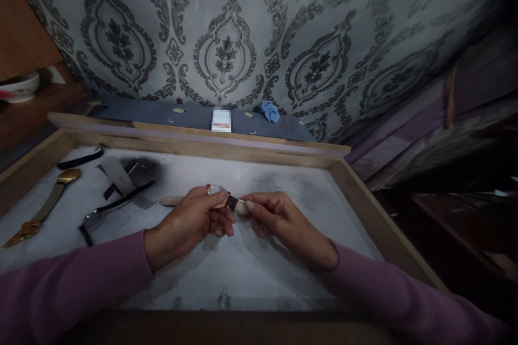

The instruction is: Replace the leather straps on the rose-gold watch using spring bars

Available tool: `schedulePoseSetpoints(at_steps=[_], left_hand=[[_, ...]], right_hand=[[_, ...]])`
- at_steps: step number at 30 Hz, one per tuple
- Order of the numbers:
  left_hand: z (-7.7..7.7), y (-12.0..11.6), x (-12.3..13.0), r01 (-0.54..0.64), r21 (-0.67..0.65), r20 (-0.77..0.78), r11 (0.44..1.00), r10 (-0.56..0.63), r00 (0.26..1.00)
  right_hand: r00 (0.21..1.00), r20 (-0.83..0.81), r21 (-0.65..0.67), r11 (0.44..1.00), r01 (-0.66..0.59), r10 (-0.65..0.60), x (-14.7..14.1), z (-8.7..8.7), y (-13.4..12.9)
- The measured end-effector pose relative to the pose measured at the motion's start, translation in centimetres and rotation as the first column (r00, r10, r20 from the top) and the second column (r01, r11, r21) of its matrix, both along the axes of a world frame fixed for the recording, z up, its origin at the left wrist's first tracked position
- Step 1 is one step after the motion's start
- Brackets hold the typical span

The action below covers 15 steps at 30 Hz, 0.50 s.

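My left hand (pixel 194 218) is closed around a wristwatch (pixel 217 194), its thumb resting on the round, gold-rimmed face. One pale strap end (pixel 170 201) sticks out to the left behind that hand. On the other side a dark and cream strap part (pixel 238 205) runs towards my right hand (pixel 277 215). The right thumb and forefinger pinch at its end, where a small shiny metal bit shows; I cannot tell whether this is a buckle or something separate. Both hands are above the white bottom of a shallow wooden-rimmed tray (pixel 243 145).
Left in the tray lie a gold watch (pixel 68 176), a dark-strapped watch (pixel 92 219), a grey strap (pixel 119 175) and a black strap (pixel 81 159). Behind the rim are a small white box (pixel 221 119) and a blue cloth (pixel 270 111). A bowl (pixel 20 89) stands far left.
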<state>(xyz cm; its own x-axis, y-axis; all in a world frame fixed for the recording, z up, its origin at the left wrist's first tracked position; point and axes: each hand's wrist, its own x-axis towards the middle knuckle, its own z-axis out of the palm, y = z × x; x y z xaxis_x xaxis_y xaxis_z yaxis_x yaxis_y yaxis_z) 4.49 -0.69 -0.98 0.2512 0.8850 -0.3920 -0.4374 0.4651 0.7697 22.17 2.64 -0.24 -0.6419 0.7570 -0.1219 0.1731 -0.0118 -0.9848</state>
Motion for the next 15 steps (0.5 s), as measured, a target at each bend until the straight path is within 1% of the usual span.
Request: schedulePoseSetpoints(at_steps=[4, 9, 15], left_hand=[[-0.13, 0.04, 0.01, 0.004, -0.004, 0.0, 1.0, -0.004, 1.0], [-0.25, 0.02, 0.0, 0.005, 0.004, 0.007, 1.0, -0.005, 1.0], [-0.5, -0.25, -0.02, -0.015, 0.008, 0.036, 1.0, 0.015, 0.999]], right_hand=[[1.0, 0.011, -0.005, 1.0, 0.0, 0.0, -0.01, 0.24, -0.12], [1.0, 0.004, -0.039, 0.999, -0.004, 0.004, 0.01, -0.04, -0.03], [1.0, -0.005, -0.025, 0.999, -0.021, 0.021, 0.19, -0.18, 0.24]])
